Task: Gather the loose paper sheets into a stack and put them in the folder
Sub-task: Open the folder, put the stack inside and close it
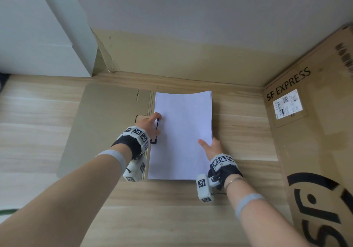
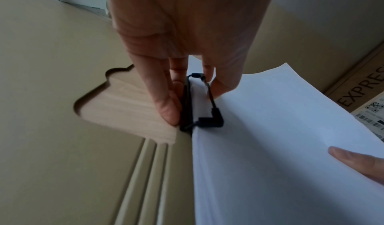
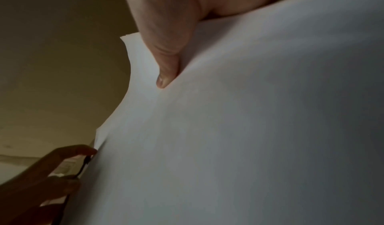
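Paper stack (image 1: 183,136) already gathered, lying on open folder (image 1: 107,132) at worktop's far edge. Left hand (image 1: 152,127) fingers pinch black clip (image 2: 204,103); right hand (image 1: 212,148) fingers grip stack's right edge. Left: clip, close.

Wooden tabletop (image 1: 172,208): base ref. Cardboard box (image 1: 315,132) marked "SF EXPRESS" stands at its right edge, w/ white shipping label (image 1: 287,104). White cabinet (image 1: 44,36) at far-left corner. Cardboard panel (image 1: 181,59) along far edge.
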